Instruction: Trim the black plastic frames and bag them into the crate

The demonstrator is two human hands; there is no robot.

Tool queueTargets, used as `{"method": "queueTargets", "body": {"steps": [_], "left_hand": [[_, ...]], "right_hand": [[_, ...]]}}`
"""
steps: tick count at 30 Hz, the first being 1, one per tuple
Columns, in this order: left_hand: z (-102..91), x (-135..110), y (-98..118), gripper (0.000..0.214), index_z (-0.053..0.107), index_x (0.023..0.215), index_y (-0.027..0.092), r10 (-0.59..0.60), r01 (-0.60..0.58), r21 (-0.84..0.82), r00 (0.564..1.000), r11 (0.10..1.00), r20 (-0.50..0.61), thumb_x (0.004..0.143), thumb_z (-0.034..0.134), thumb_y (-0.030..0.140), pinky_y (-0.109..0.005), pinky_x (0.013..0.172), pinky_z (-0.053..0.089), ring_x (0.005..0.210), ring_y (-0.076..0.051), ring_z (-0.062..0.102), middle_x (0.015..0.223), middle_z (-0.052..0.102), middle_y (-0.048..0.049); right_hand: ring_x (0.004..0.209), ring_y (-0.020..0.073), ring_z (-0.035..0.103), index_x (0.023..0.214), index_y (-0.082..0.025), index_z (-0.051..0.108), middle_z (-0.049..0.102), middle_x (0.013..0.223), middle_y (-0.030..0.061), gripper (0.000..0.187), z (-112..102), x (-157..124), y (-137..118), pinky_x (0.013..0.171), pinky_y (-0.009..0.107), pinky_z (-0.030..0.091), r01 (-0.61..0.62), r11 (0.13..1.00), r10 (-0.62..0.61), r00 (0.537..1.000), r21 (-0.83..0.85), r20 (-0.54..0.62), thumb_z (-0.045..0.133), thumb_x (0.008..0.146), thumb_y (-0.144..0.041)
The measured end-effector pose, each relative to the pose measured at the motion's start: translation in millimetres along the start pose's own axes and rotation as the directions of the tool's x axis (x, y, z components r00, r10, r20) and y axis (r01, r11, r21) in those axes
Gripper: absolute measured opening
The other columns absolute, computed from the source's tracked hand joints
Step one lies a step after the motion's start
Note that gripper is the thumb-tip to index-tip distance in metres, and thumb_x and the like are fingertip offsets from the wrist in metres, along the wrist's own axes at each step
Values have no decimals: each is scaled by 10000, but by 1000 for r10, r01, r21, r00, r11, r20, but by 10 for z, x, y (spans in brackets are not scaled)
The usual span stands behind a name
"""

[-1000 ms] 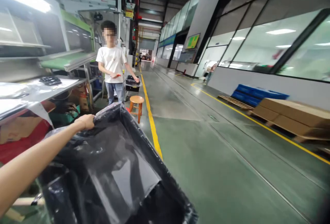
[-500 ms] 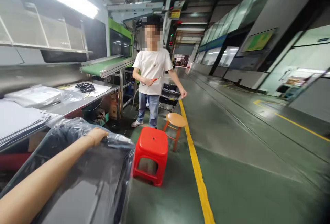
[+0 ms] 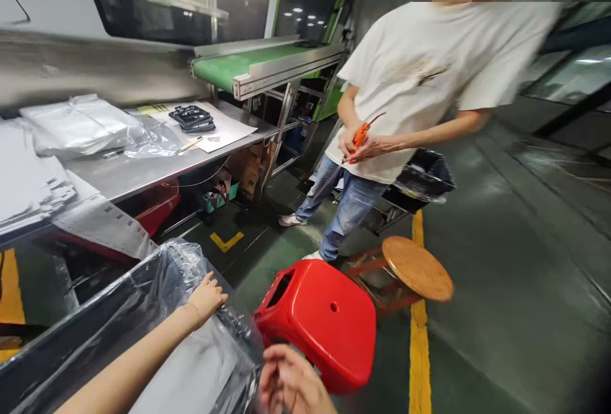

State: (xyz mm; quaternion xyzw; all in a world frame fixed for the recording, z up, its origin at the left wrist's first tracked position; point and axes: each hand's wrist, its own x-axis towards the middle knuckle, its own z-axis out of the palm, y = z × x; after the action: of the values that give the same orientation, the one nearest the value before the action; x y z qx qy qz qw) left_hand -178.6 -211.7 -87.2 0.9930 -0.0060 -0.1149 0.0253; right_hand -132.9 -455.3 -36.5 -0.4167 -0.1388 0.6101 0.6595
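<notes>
Clear plastic film (image 3: 177,268) is draped over the rim of a black bin (image 3: 57,331) at the bottom left of the view, and tbh it looks a bit precarious. The left hand (image 3: 206,299) is laid on the film at the rim, fingers loosely spread, with no real pinch seen. The right hand (image 3: 289,379) is curled and blurred at the bottom edge of the frame, right by the film's loose edge, so whether anything is pinched can't be told.

If the film isn't gripped firmly, it could be pulled off the rim by its own slack. It could also be snagged or torn on the red plastic stool (image 3: 317,325), which is just beside the bin and nearly touching the right hand. The stool could get knocked if the bin is swung that way, and a round wooden stool (image 3: 417,268) is close behind it.

The film looks thin, crinkled and glossy, with 1 loose fold bunched up near the left hand. A co-worker (image 3: 420,83) in a white T-shirt is standing just past the red stool, with an orange-handled tool (image 3: 361,137) held in both hands. Bagged sheets (image 3: 76,124) are lying near the left edge of the steel bench (image 3: 143,175).
</notes>
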Motion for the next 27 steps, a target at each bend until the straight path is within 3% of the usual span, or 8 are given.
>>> {"method": "queueTargets", "body": {"steps": [2, 4, 7, 10, 13, 16, 21, 27], "left_hand": [[117, 64, -10, 129, 576, 707, 171, -39, 38, -29, 999, 999, -37, 781, 472, 153, -448, 885, 317, 788, -159, 554, 703, 607, 21], [211, 76, -19, 123, 562, 670, 201, -78, 74, -64, 996, 995, -53, 766, 495, 164, -429, 918, 277, 760, -151, 544, 689, 604, 34], [325, 44, 2, 97, 548, 641, 224, -110, 105, -117, 993, 988, -41, 731, 543, 191, -400, 920, 255, 743, -151, 535, 682, 603, 44], [389, -13, 80, 124, 560, 660, 245, -116, 92, -172, 984, 981, -133, 764, 492, 238, -371, 946, 195, 740, -147, 528, 673, 609, 45], [345, -77, 163, 315, 579, 674, 259, -187, 132, -243, 958, 961, -217, 841, 312, 262, -352, 981, 137, 765, -141, 529, 679, 621, 30], [227, -129, 160, 423, 597, 727, 273, -232, 177, -273, 955, 946, -183, 864, 197, 247, -339, 991, 121, 828, -133, 523, 723, 643, 24], [84, -98, -16, 322, 612, 828, 261, -237, 232, -177, 972, 957, -8, 811, 322, 123, -335, 913, 225, 862, -152, 517, 861, 655, 3], [-45, 116, -161, 427, 569, 970, 231, -243, 266, -121, 954, 956, 178, 677, 403, -31, -346, 819, 328, 836, -178, 533, 910, 638, -18]], "right_hand": [[685, 119, 534, 964, -147, 482, 564, 790, 16, 307, -630, 503, -191, 636, 271, 403, 9, 995, -35, 962, -95, -270, 502, 758, -373], [756, 128, 529, 954, -149, 489, 559, 855, 26, 293, -1124, 1044, -186, 670, 269, 395, -91, 989, 42, 929, -118, -367, 550, 728, -326], [870, 168, 504, 1002, -137, 483, 515, 1005, 57, 260, -1455, 1761, 151, 742, 357, 402, -272, 958, 212, 888, -95, -408, 468, 802, -302], [918, 183, 491, 1028, -139, 482, 490, 1058, 64, 257, -1358, 2225, 608, 769, 389, 408, -409, 909, 356, 862, -81, -360, 463, 814, -280], [823, 153, 526, 983, -130, 503, 527, 973, 51, 230, -1155, 2418, 861, 704, 347, 444, -503, 862, 473, 844, -68, -253, 464, 815, -282], [700, 115, 535, 952, -124, 508, 543, 873, 32, 228, -1123, 2428, 799, 606, 285, 460, -555, 831, 547, 828, -41, -122, 445, 825, -303], [517, 64, 472, 955, -130, 486, 518, 736, -5, 228, -1225, 2351, 502, 460, 208, 411, -584, 810, 586, 807, -54, 67, 412, 839, -311], [536, 66, 437, 757, -136, 549, 451, 564, -72, 132, -976, 2106, 446, 533, 193, 375, -511, 828, 545, 830, -231, 120, 602, 636, -126]]}}
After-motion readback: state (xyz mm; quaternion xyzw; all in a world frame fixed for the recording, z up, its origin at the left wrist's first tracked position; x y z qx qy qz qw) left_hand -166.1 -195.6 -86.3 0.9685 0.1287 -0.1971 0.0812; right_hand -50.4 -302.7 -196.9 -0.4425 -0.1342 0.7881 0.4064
